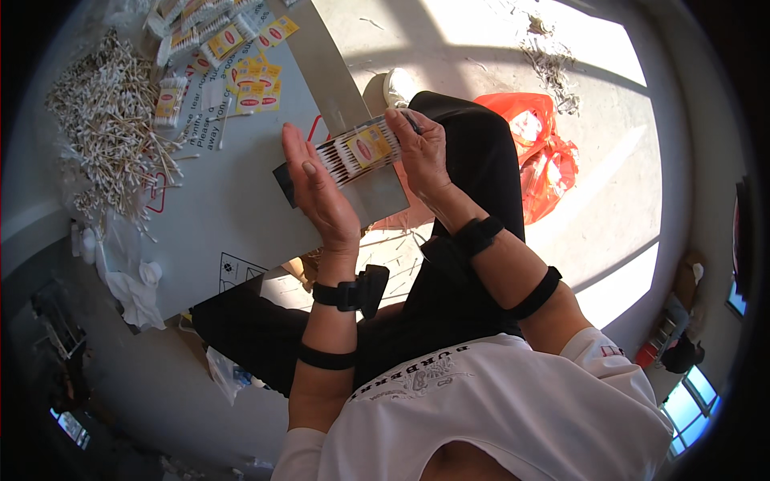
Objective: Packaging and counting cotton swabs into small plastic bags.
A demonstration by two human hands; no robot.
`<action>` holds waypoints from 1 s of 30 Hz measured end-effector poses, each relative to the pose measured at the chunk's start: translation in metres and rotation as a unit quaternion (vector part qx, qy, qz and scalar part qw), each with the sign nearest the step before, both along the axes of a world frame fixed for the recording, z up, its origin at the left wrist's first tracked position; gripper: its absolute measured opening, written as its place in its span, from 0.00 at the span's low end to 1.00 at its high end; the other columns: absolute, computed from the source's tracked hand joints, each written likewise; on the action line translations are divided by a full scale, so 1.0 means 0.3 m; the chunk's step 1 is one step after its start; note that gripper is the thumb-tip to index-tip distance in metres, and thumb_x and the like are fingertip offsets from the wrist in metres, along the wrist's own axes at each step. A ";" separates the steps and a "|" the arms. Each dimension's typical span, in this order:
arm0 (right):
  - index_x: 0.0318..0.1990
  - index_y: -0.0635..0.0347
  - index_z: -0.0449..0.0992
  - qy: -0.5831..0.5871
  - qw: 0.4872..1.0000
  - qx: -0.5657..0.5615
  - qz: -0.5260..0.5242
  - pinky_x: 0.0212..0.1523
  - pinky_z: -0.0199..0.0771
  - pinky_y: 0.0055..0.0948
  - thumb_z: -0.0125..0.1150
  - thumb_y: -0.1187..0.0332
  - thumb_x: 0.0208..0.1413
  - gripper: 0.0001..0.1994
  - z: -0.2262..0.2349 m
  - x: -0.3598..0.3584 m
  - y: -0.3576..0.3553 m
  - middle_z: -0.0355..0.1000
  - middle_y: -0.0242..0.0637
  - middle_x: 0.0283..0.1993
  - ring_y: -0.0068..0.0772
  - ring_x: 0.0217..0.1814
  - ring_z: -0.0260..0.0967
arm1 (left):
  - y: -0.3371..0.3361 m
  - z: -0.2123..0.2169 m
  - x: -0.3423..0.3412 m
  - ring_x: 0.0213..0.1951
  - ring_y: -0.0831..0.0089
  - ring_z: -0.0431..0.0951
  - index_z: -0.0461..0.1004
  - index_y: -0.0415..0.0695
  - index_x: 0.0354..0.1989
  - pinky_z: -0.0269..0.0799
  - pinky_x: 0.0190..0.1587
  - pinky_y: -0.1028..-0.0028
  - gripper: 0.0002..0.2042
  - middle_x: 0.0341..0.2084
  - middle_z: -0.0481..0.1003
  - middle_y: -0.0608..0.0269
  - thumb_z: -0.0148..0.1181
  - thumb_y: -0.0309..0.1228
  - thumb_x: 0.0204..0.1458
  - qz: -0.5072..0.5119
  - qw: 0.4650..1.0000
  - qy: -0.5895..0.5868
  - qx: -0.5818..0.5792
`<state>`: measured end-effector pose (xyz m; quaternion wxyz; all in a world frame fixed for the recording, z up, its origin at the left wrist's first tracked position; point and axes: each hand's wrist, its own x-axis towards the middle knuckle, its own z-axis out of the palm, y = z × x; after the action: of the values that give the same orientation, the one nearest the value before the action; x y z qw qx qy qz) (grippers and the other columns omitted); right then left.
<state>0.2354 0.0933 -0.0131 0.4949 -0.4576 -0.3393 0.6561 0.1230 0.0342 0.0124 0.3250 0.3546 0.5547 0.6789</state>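
My right hand (421,148) is closed around the right end of a clear flat pack of cotton swabs (338,159) with a yellow and red label card (370,147) inside. The pack is tilted up to the right, above the table's edge. My left hand (321,188) is beside the pack's left end, fingers stretched out straight and thumb near its end; whether the palm presses on it I cannot tell. A dark flat edge (283,183) shows behind my left hand. Loose yellow label cards (257,84) lie on the table beyond my hands.
A large heap of loose cotton swabs (112,120) covers the table's left side. Several filled swab packs (204,32) are piled at the far end. White crumpled plastic (136,293) hangs at the near-left corner. Red plastic bags (545,160) stand on the floor to the right.
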 end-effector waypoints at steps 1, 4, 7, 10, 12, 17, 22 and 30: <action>0.34 0.61 0.80 0.004 1.000 0.002 0.002 0.33 0.67 0.17 0.61 0.61 0.62 0.12 -0.001 0.002 0.000 0.73 0.22 0.28 0.11 0.30 0.65 | 0.002 0.002 0.004 0.72 0.55 0.45 0.44 0.33 0.70 0.36 0.72 0.57 0.35 0.70 0.46 0.44 0.36 0.51 0.66 0.001 1.000 0.000 0.000; 0.34 0.61 0.80 0.010 1.000 0.001 0.005 0.34 0.67 0.16 0.61 0.61 0.62 0.12 -0.002 0.001 -0.001 0.73 0.23 0.29 0.11 0.30 0.65 | 0.006 0.002 0.009 0.72 0.55 0.45 0.44 0.33 0.70 0.36 0.72 0.57 0.35 0.70 0.47 0.43 0.36 0.51 0.65 0.002 1.000 -0.009 0.004; 0.35 0.61 0.80 0.015 1.000 -0.007 0.004 0.34 0.68 0.16 0.61 0.61 0.62 0.12 -0.003 0.000 0.000 0.74 0.23 0.29 0.12 0.30 0.66 | 0.010 0.001 0.014 0.72 0.55 0.45 0.44 0.33 0.70 0.36 0.72 0.58 0.35 0.70 0.47 0.43 0.36 0.51 0.65 0.002 1.000 -0.016 0.004; 0.36 0.61 0.80 0.022 1.000 -0.016 0.002 0.34 0.68 0.16 0.60 0.61 0.62 0.12 -0.002 0.001 -0.002 0.74 0.24 0.30 0.12 0.31 0.66 | 0.012 0.004 0.014 0.72 0.55 0.45 0.42 0.34 0.70 0.38 0.72 0.59 0.37 0.70 0.44 0.39 0.35 0.54 0.65 -0.009 1.000 -0.007 -0.011; 0.36 0.62 0.80 0.027 0.999 -0.021 0.001 0.34 0.68 0.16 0.60 0.61 0.62 0.12 -0.004 0.003 -0.002 0.74 0.24 0.30 0.12 0.31 0.67 | 0.014 0.006 0.017 0.72 0.54 0.45 0.42 0.34 0.70 0.38 0.72 0.59 0.37 0.70 0.44 0.39 0.35 0.54 0.65 -0.008 1.000 -0.011 -0.011; 0.37 0.62 0.79 0.035 0.999 -0.030 -0.005 0.35 0.69 0.16 0.59 0.61 0.63 0.12 -0.013 0.000 -0.006 0.74 0.24 0.30 0.12 0.31 0.67 | 0.018 0.007 0.025 0.72 0.54 0.45 0.42 0.33 0.70 0.38 0.72 0.58 0.38 0.70 0.44 0.39 0.35 0.54 0.65 -0.004 1.000 -0.022 -0.006; 0.37 0.62 0.79 0.023 0.999 -0.022 0.009 0.35 0.70 0.17 0.58 0.60 0.64 0.13 -0.018 0.004 -0.007 0.74 0.24 0.30 0.12 0.31 0.67 | 0.020 0.007 0.030 0.72 0.54 0.44 0.41 0.32 0.70 0.37 0.72 0.57 0.38 0.70 0.45 0.40 0.36 0.54 0.64 -0.001 0.999 -0.042 0.000; 0.38 0.62 0.79 0.026 0.999 -0.021 0.007 0.35 0.70 0.17 0.57 0.59 0.64 0.14 -0.021 0.005 -0.008 0.74 0.24 0.31 0.12 0.31 0.67 | 0.026 0.008 0.043 0.72 0.54 0.45 0.43 0.32 0.70 0.37 0.72 0.58 0.38 0.69 0.46 0.42 0.38 0.53 0.64 0.003 0.998 -0.060 0.006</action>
<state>0.2370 0.0908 -0.0193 0.4891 -0.4481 -0.3161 0.6783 0.1358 0.0421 0.0148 0.3540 0.3135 0.5310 0.7032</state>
